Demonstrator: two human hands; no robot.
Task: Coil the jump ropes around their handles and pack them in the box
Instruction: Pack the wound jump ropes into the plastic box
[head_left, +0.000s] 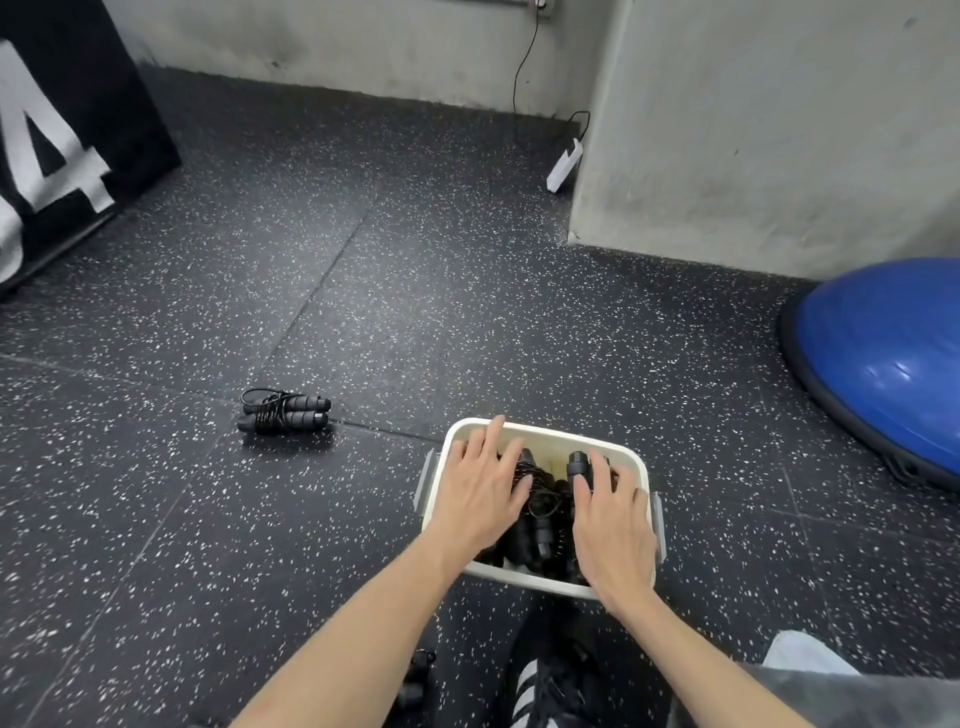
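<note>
A cream plastic box (545, 431) with grey side latches sits on the floor in front of me. Several coiled black jump ropes (543, 512) lie packed inside it. My left hand (480, 493) lies flat over the ropes on the left side, fingers straight and spread. On the right side my right hand (610, 525) rests flat on the ropes, its fingertips on a black handle (577, 465). One more coiled black jump rope (283, 411) lies on the floor to the left of the box, apart from both hands.
The floor is black speckled rubber. A blue balance dome (883, 364) sits at the right. A grey concrete pillar (753, 130) stands behind, with a white power strip (564, 166) beside it. A black banner (67, 130) leans at far left. My striped shoe (545, 686) is below the box.
</note>
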